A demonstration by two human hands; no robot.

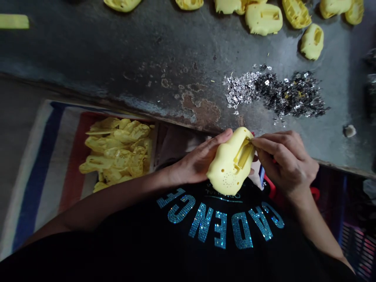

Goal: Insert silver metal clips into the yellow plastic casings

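Observation:
My left hand [202, 158] grips a yellow plastic toy shell [226, 162] from its left side, holding it in front of my chest. The shell has a long battery slot, several small screw holes and a patch of tiny speaker holes. At the slot's upper end, my right hand [286, 160] has thumb and forefinger pinched together. A small dark piece shows at those fingertips, probably metal, though most of it is hidden. Above my right hand, a heap of small metal battery contacts [282, 94] lies on the grey worktable [117, 58].
More yellow shells [263, 19] lie along the table's far edge. Below the table on the left, a box holds many yellow shell parts [123, 149] beside a striped sheet [44, 168]. A whitish lump [349, 131] sits at the right. A yellow strip [14, 21] lies far left.

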